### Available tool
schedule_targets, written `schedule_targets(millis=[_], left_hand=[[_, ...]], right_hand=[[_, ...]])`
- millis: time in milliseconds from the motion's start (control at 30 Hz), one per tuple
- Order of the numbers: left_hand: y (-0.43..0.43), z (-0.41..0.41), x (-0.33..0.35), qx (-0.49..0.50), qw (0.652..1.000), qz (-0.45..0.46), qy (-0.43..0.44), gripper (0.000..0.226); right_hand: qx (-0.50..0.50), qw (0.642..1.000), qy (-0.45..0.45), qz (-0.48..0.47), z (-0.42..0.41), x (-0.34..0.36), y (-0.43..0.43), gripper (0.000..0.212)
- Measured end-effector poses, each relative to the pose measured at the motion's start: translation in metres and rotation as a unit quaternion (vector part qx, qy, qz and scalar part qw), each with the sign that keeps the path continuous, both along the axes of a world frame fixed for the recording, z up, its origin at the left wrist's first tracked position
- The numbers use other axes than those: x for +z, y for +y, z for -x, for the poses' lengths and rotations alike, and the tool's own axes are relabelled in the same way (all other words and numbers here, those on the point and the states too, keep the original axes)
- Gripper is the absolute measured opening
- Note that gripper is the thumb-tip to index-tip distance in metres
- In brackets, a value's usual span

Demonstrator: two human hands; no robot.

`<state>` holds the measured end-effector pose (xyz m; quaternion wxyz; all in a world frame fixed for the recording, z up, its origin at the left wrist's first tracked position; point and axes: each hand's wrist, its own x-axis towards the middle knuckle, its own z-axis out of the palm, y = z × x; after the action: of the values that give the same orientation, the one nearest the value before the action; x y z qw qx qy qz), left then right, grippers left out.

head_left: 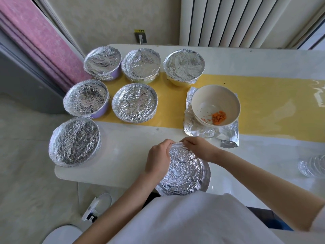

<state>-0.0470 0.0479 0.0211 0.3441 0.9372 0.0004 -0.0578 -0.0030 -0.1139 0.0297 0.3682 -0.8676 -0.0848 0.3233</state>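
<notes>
Bowl (184, 175) under foil (190, 161), table (123, 152) near edge, before person. Left hand (159, 160) and right hand (200, 148) meet at far rim, fingers curled, pinching foil. Right rim looks loose; right hand nearer.

Yellow socket label (139, 30): illegible

White T-shirt (193, 219), plain, loose; short sleeve (319, 223) edge on right arm; both forearms (123, 199) bare
</notes>
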Motion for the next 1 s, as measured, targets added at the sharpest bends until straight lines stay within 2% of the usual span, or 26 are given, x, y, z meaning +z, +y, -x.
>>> schedule_targets(millis=[200,400,533,700,833,1000], left_hand=[[0.002,0.001,0.002,0.005,1.000,0.008,-0.016,0.022],[0.012,0.006,0.002,0.072,0.997,0.009,-0.023,0.022],[0.010,0.009,0.002,0.069,0.997,0.009,-0.021,0.022],[0.011,0.007,0.003,0.060,0.997,0.020,-0.035,0.024],[0.015,0.010,0.002,0.096,0.994,0.030,-0.044,0.026],[0.019,0.013,-0.003,0.121,0.991,0.029,-0.042,0.028]], right_hand=[[-0.008,1.000,0.011,-0.017,-0.001,0.001,-0.005,0.031],[-0.050,0.997,-0.056,-0.019,0.017,-0.009,-0.011,0.030],[-0.087,0.992,-0.095,-0.002,0.029,-0.017,-0.010,0.028],[-0.087,0.993,-0.085,-0.003,0.030,-0.012,-0.010,0.031],[-0.122,0.990,-0.068,0.011,0.033,-0.011,-0.011,0.033],[-0.109,0.989,-0.086,0.040,0.041,-0.013,-0.006,0.030]])
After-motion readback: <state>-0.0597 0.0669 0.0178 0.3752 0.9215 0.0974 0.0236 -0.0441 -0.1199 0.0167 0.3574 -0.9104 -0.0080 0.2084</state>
